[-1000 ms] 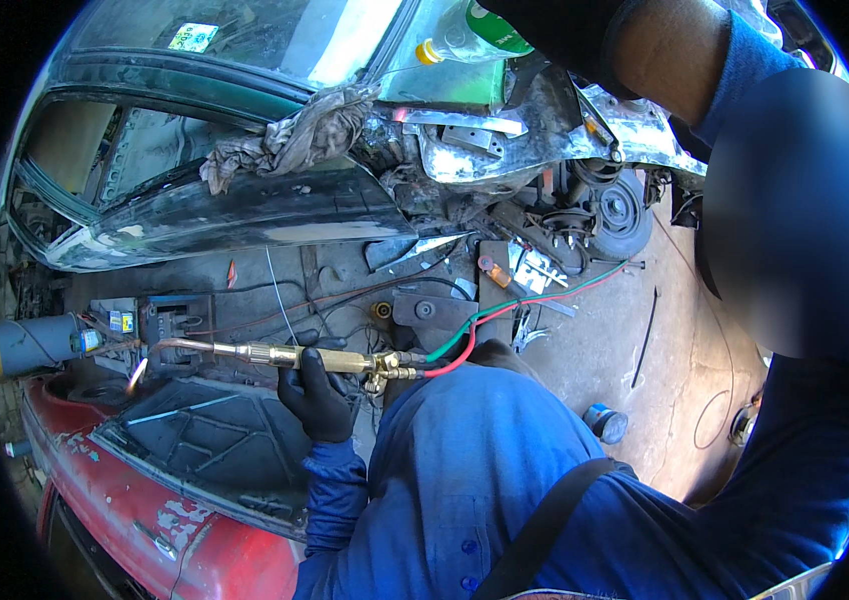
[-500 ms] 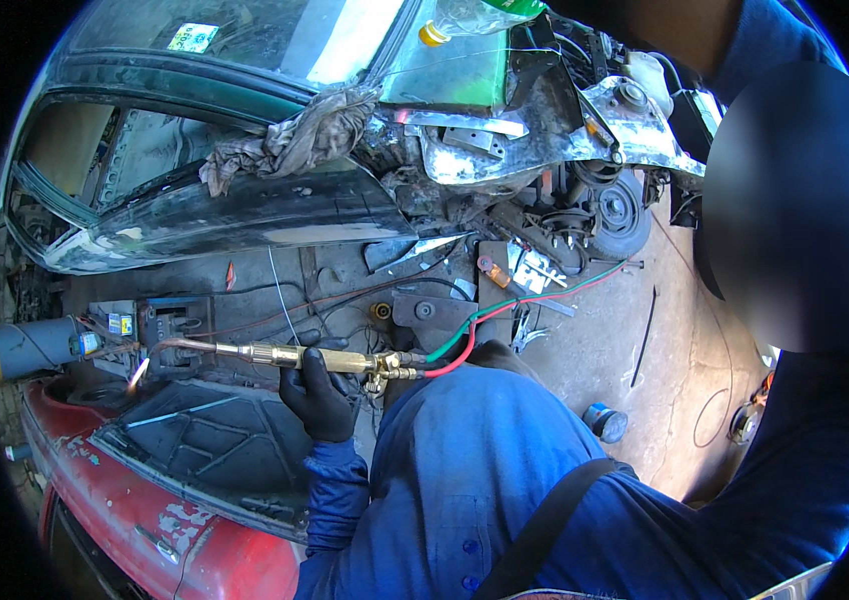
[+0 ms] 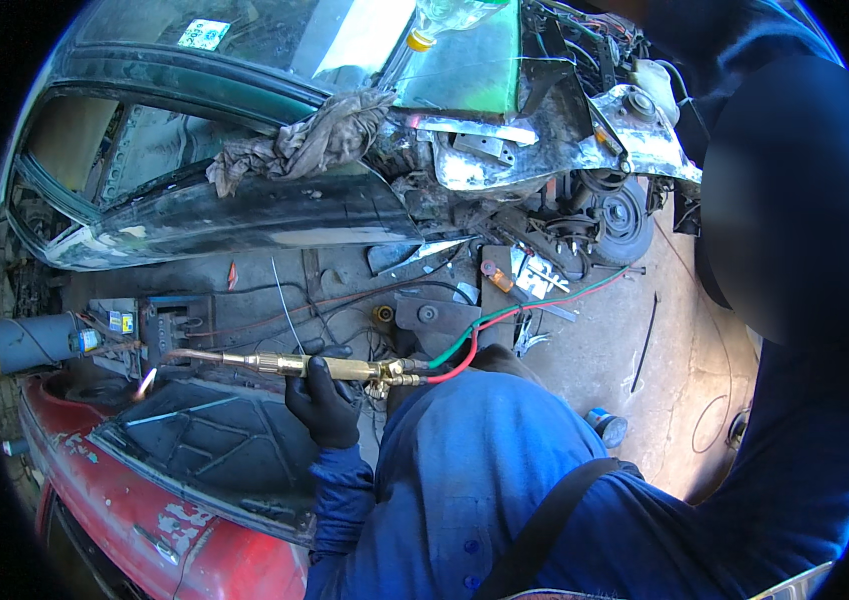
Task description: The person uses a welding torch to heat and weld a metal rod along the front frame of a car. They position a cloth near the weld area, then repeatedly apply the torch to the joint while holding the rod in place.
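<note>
My left hand [image 3: 324,405], in a black glove, is closed round the brass body of a gas torch [image 3: 350,368]. The torch's bent copper-coloured nozzle points left, and a small flame [image 3: 146,384] burns at its tip. Green and red hoses [image 3: 465,350] run from its valve end up to the right. A thin metal rod [image 3: 286,300] reaches down to the fingers of this hand; whether they grip it I cannot tell. My right arm [image 3: 805,430] is raised along the right side, and its hand lies outside the picture.
A dark car body [image 3: 275,215] with a grey rag [image 3: 310,145] stands ahead, its front stripped. A clear bottle [image 3: 450,18] shows at the top. Left below lies a red car [image 3: 160,500]; beyond it is a grey cylinder [image 3: 35,342]. Metal scraps and a can [image 3: 605,428] lie on the floor.
The flame still burns, and the left hand with the torch has shifted slightly right. The bottle at the top sits a little farther left and higher in the picture.
</note>
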Demonstrator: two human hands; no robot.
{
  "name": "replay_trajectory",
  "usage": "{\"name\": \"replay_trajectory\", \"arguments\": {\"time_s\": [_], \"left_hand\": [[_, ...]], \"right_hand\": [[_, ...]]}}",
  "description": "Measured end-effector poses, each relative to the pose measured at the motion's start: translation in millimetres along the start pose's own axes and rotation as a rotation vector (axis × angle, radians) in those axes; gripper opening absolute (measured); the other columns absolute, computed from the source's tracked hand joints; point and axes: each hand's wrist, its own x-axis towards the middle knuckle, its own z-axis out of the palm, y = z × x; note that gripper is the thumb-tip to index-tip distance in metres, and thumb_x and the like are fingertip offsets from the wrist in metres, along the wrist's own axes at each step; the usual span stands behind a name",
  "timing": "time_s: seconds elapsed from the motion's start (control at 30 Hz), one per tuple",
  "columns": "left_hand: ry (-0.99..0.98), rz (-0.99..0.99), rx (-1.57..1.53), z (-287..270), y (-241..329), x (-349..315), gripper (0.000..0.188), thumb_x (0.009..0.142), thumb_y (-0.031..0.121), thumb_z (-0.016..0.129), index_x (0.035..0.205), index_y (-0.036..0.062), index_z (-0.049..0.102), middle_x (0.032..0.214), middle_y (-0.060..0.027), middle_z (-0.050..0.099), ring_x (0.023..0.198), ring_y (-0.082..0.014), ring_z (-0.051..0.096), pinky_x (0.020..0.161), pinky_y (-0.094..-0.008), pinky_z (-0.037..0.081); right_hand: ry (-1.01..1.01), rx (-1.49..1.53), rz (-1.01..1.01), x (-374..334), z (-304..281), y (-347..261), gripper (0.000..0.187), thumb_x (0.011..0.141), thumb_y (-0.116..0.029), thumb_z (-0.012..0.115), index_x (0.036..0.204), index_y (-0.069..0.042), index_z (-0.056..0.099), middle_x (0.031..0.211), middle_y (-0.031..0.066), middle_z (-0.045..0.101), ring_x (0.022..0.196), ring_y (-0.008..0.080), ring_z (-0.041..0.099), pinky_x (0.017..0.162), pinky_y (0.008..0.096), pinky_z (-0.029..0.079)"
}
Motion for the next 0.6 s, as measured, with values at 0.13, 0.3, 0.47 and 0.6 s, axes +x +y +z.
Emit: {"name": "replay_trajectory", "arguments": {"time_s": [0.13,0.3,0.47,0.6], "left_hand": [[-0.021,0.021,0.000,6.2,9.1,1.7,0.026,0.109,0.016,0.055,0.123,-0.0045,0.063,0.097,-0.0173,0.076,0.086,-0.0191,0.072,0.072,-0.0299,0.056],[-0.008,-0.007,0.004,7.4,13.0,1.9,0.025,0.109,0.015,0.055,0.123,-0.0042,0.063,0.097,-0.0185,0.076,0.086,-0.0208,0.072,0.075,-0.0320,0.057],[-0.003,0.016,0.009,5.2,9.9,6.3,0.026,0.109,0.015,0.055,0.123,-0.0044,0.063,0.096,-0.0184,0.076,0.087,-0.0218,0.072,0.078,-0.0338,0.058],[-0.005,0.005,0.014,5.5,11.0,5.9,0.027,0.109,0.016,0.056,0.123,-0.0048,0.063,0.096,-0.0177,0.076,0.088,-0.0219,0.072,0.079,-0.0348,0.058]], "right_hand": [[0.025,-0.039,-0.019,20.2,18.4,-1.3,0.011,0.086,-0.015,0.075,0.093,-0.020,0.081,0.097,0.0027,0.081,0.100,0.0257,0.077,0.087,0.0404,0.059],[0.187,-0.038,-0.057,29.9,45.0,2.3,0.011,0.090,-0.019,0.071,0.094,-0.023,0.080,0.094,-0.0012,0.078,0.100,0.0238,0.075,0.087,0.0406,0.057],[0.336,-0.048,-0.095,46.4,68.1,11.4,0.015,0.094,-0.022,0.066,0.095,-0.028,0.079,0.091,-0.0034,0.076,0.096,0.0225,0.074,0.084,0.0414,0.055],[0.323,-0.054,-0.114,53.2,77.6,12.7,0.017,0.096,-0.022,0.064,0.099,-0.030,0.080,0.091,-0.0039,0.076,0.095,0.0222,0.073,0.083,0.0418,0.055]]}}
